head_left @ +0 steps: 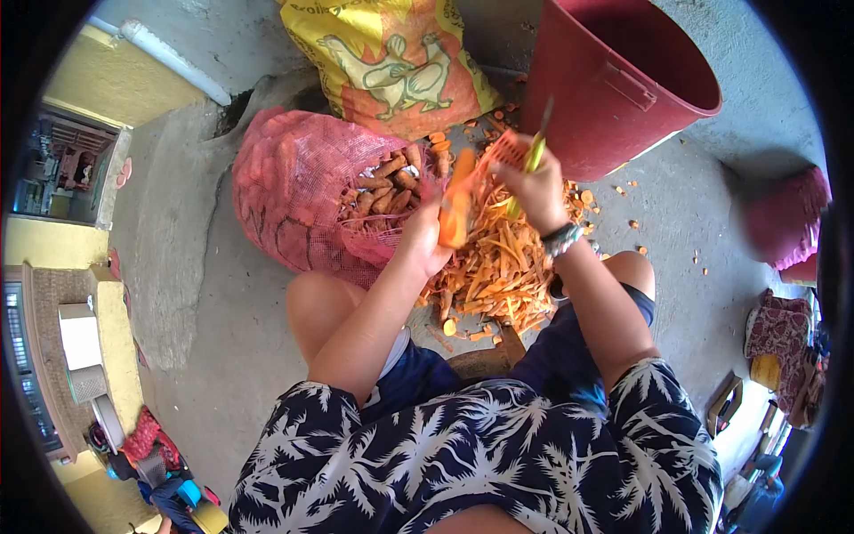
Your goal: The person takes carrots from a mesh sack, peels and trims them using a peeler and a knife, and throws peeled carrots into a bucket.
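Note:
My left hand [427, 240] is closed around a peeled orange carrot [455, 209], held upright above a pile of peelings [498, 267]. To its right, my right hand [536, 182] grips a knife [538, 147] with a yellow-green handle, its blade pointing up and away from me. An orange-red plastic basket [507, 153] shows just behind the hands, partly hidden. Left of them, a pink mesh sack [294, 191] lies open, with several brown unpeeled carrots [387, 189] at its mouth.
A tall red bin [578, 98] stands at the back right. Beside it is a yellow and orange sack [400, 71] printed with birds. Carrot bits lie scattered on the concrete floor [240, 356]. A blurred purple sack [792, 214] is at the far right.

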Motion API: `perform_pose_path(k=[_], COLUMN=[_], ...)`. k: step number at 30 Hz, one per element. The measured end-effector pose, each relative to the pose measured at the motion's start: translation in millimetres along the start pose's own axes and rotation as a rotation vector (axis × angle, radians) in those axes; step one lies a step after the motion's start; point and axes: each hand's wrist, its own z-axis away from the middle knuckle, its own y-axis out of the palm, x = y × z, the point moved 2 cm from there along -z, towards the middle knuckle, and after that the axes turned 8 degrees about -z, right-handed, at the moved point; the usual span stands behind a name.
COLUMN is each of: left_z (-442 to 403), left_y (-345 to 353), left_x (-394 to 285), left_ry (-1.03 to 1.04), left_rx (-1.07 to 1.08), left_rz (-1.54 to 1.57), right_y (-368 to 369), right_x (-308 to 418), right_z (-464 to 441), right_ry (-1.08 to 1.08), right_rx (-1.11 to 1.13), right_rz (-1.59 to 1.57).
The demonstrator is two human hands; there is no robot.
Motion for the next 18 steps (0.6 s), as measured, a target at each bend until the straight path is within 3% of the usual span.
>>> perform_pose_path(k=[3, 5, 7, 9, 12, 14, 15, 18], left_z=[4, 7, 11, -9, -2, -7, -9, 6], left_y=[-2, -2, 9, -8, 12, -12, -17, 2], left_x=[7, 5, -10, -5, -9, 1, 5, 4], left_ry=[-0.068, -0.116, -0.017, 0.023, 0.048, 0.021, 0.005, -0.036], left_rx=[0.031, 0.169, 0.120, -0.011, -0.156, -0.077, 0.004, 0.007], left_rz=[-0.055, 0.013, -0.083, 0.074, 0.082, 0.004, -0.072, -0.176], right_y=[-48, -65, -40, -5, 9, 5, 4, -41], right_x=[0, -2, 13, 21, -7, 0, 6, 1], right_z=[-49, -54, -31, 5, 26, 16, 7, -46], right_ry=[-0.152, -0.143, -0.113, 0.031, -0.090, -0.060, -0.007, -0.182], right_rx=[-0.196, -0.266, -0.202, -0.070, 0.022, 0.046, 0.018, -0.162], right_rz=[-0.118, -0.170, -0.105, -0.022, -0.093, 0.152, -0.019, -0.019])
